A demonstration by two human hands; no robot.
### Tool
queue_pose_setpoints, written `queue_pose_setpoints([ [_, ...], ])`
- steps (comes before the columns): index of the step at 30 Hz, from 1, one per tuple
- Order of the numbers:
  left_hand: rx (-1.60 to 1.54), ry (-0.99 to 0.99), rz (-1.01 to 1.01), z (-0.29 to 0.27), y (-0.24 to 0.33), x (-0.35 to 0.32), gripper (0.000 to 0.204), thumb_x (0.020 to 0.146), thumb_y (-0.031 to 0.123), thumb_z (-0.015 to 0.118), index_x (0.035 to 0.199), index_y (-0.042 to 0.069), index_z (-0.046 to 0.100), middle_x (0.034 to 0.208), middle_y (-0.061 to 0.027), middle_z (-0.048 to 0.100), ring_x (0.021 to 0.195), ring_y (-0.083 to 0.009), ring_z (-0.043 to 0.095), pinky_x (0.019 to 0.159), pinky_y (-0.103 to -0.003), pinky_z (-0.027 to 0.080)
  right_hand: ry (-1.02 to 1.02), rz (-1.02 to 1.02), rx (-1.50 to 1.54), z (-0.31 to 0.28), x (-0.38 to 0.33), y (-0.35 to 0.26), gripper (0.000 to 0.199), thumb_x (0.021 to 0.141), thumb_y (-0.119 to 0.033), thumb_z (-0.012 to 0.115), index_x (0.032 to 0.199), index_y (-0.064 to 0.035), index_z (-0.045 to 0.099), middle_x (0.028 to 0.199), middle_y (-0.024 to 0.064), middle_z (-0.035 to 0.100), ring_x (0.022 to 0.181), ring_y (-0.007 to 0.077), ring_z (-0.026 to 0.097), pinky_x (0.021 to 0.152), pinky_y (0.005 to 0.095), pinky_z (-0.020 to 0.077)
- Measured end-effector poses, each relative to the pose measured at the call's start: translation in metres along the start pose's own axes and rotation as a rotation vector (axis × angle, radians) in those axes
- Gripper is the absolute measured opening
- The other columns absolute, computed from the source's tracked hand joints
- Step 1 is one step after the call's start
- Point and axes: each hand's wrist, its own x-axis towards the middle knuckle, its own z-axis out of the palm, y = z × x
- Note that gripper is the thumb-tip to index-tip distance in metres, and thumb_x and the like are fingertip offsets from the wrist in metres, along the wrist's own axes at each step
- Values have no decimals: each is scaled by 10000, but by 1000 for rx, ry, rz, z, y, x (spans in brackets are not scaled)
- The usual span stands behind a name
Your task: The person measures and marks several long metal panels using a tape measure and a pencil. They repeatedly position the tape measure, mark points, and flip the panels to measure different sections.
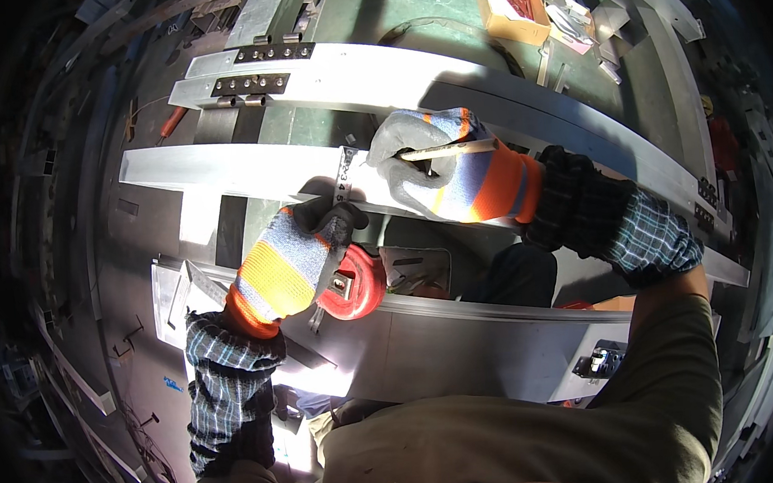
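My left hand (281, 263), in an orange, yellow and grey knit glove with dark fingertips, is closed round a red tape measure (367, 288). Its pulled-out blade (342, 174) lies across a pale metal bar (217, 169), and the left fingertips rest by the bar's near edge. Over the same bar, just right of the blade, my gloved right hand (454, 177) grips a thin light-coloured pencil (456, 150). The pencil's back end points right; its tip is hidden by the curled fingers.
Beyond lie further long metal bars with dark hinges (274, 53). A cardboard box (511, 6) stands at the far right on the green surface, beside scraps. Nearer me runs a wide metal profile (441, 355) with a cutout. An orange-handled tool (174, 121) lies far left.
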Motion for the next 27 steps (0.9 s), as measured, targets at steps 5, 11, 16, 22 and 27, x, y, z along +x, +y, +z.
queue_pose_setpoints([
  [5,-45,25,-13,5,-6,-5,215,1093,10,549,1215,-28,722,1149,-149,779,1021,-286,758,886,-365,603,68,25,69,7,2,2,166,891,-35,800,1019,-11,697,937,125,713,822,298,703,745,368,589],
  [11,-275,9,-166,1,4,-2,204,1081,34,581,1207,-28,729,1079,-156,789,989,-317,763,854,-394,611,-17,21,74,-3,1,-7,153,904,-13,774,1042,-35,711,938,94,716,828,268,699,759,345,582],
  [16,35,10,-53,-1,4,-2,187,1052,51,608,1149,-8,757,1049,-193,776,969,-385,748,814,-443,614,-23,-111,82,4,2,1,174,869,32,772,1013,-60,741,970,66,750,857,264,714,755,350,585],
  [22,3,16,-133,1,1,-6,187,1054,65,609,1143,6,762,1067,-200,770,958,-388,748,797,-451,613,-74,-210,6,5,0,7,197,921,-33,793,1109,-67,747,990,77,733,844,265,720,740,358,592],
  [27,19,-1,-55,0,1,-3,216,1051,54,598,1193,3,753,1105,-189,773,992,-377,750,843,-437,616,-67,-158,66,7,0,9,204,917,-78,772,1116,-74,725,967,73,724,763,280,681,720,382,572],
])
